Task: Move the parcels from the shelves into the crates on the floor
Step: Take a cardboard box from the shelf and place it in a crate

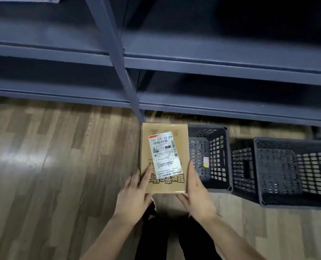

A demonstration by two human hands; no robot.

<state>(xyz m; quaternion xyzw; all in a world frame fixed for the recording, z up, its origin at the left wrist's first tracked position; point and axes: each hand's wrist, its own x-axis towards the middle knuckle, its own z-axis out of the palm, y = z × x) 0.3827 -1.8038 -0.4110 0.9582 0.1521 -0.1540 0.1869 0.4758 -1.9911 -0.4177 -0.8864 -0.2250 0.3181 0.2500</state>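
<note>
Two hands hold one parcel beside two crates.

Cardboard parcel sits between the left hand and right hand, above the floor. Just right of it, 2 crates: the near crate, then the far crate. Shelves run behind everything.

Dark blue-grey metal shelving across the upper frame, tiers stacked one above another, split by a slanted upright post. Below, wood-look plank floor in mixed brown and grey tones, with a pale sheen of reflected light at left. Deep shadow between the tiers.
</note>
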